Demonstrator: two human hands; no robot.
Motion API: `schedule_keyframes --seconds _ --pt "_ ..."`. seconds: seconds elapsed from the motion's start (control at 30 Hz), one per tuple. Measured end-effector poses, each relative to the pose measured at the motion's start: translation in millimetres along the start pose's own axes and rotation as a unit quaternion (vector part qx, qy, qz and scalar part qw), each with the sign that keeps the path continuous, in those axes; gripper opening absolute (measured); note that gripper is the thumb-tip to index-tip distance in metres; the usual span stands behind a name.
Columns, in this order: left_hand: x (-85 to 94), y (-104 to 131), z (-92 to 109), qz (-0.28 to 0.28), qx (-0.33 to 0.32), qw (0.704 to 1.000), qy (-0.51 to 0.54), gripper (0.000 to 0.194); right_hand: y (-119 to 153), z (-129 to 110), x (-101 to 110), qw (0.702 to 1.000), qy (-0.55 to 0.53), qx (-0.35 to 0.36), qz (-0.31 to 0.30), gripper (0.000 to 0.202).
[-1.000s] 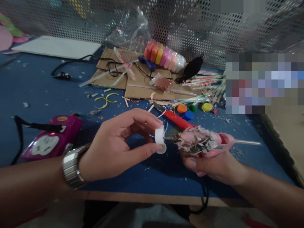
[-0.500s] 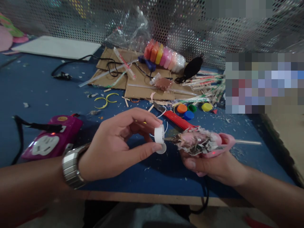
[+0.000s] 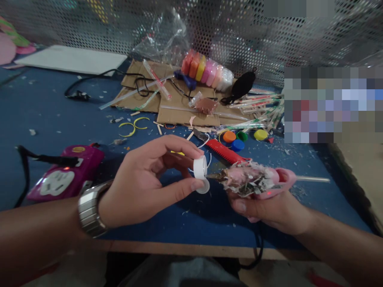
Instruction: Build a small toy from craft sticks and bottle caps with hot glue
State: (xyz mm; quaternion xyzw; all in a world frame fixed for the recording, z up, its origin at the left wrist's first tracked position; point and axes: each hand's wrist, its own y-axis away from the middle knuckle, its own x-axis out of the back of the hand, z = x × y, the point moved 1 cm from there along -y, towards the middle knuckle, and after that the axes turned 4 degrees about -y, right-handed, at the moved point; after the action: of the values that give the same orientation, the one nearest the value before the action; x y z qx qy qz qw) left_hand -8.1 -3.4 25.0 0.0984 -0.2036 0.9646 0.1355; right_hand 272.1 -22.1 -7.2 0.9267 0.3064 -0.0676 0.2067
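The left hand (image 3: 149,179), a silver metal-link watch (image 3: 92,211) at its wrist, has its thumb and fingertips brought together on a small white round plastic cap (image 3: 199,168), held above the blue tabletop (image 3: 48,107) with its hollow side facing right. Just below that cap, against the thumb, is a translucent whitish round plastic piece (image 3: 204,186); whether the two are joined cannot be told. The right hand (image 3: 269,211) has its fingers wrapped round the handle of a pink plastic glue gun (image 3: 249,177) crusted with grey and whitish scraps, a pale translucent glue stick (image 3: 314,179) jutting from its rear. The gun's dark nozzle points left at the cap's hollow side, at or just beside it; contact is unclear. Beyond the gun lies a red plastic-handled cutter (image 3: 224,150), near orange (image 3: 229,136), green (image 3: 242,136), blue (image 3: 238,145) and yellow (image 3: 261,135) round plastic caps. A magenta plastic power strip (image 3: 68,171) lies beyond the left forearm.
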Motion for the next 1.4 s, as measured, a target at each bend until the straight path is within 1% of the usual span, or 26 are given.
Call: schedule_keyframes --seconds 0.17,0.27,0.53,0.7,0.83,1.0,1.1,1.17,1.27,1.4 --pt "0.5 0.1 -0.6 -0.003 0.005 1.0 0.007 0.031 -1.6 -0.8 -0.8 1.0 0.0 0.023 -0.01 0.033" --pt "1.0 0.0 0.0 -0.002 0.007 1.0 0.014 0.031 -0.7 0.7 0.5 1.0 0.002 0.014 -0.013 0.032" --pt "0.8 0.3 -2.8 -0.005 0.012 0.999 0.03 0.032 -1.5 -1.3 -0.8 1.0 0.014 0.022 -0.005 0.027" --pt "1.7 1.6 -4.5 -0.011 0.025 0.998 0.056 0.036 -2.2 -2.6 -1.1 0.999 0.016 0.047 0.009 0.025" --pt "2.3 1.6 -4.6 -0.015 0.031 0.997 0.068 0.037 -2.3 -2.3 -1.1 0.999 0.014 0.045 0.001 0.022" --pt "0.7 1.8 -6.7 -0.019 0.033 0.996 0.076 0.036 -3.5 -6.6 -4.1 0.998 0.019 0.057 0.006 0.023" --pt "0.7 2.0 -6.8 -0.017 0.034 0.997 0.068 0.036 -3.4 -6.8 -4.1 0.998 0.026 0.05 -0.003 0.026" --pt "1.3 1.7 -5.7 -0.014 0.031 0.998 0.057 0.036 -2.4 -4.7 -2.6 0.999 0.022 0.034 -0.005 0.031" --pt "1.5 0.8 -3.0 -0.016 0.026 0.999 0.038 0.034 -1.0 -1.5 -0.7 1.0 0.01 0.013 -0.004 0.028" --pt "0.4 -0.8 -0.1 -0.014 0.022 0.999 0.021 0.031 -1.1 -1.5 -0.9 1.0 0.003 0.018 -0.006 0.029"
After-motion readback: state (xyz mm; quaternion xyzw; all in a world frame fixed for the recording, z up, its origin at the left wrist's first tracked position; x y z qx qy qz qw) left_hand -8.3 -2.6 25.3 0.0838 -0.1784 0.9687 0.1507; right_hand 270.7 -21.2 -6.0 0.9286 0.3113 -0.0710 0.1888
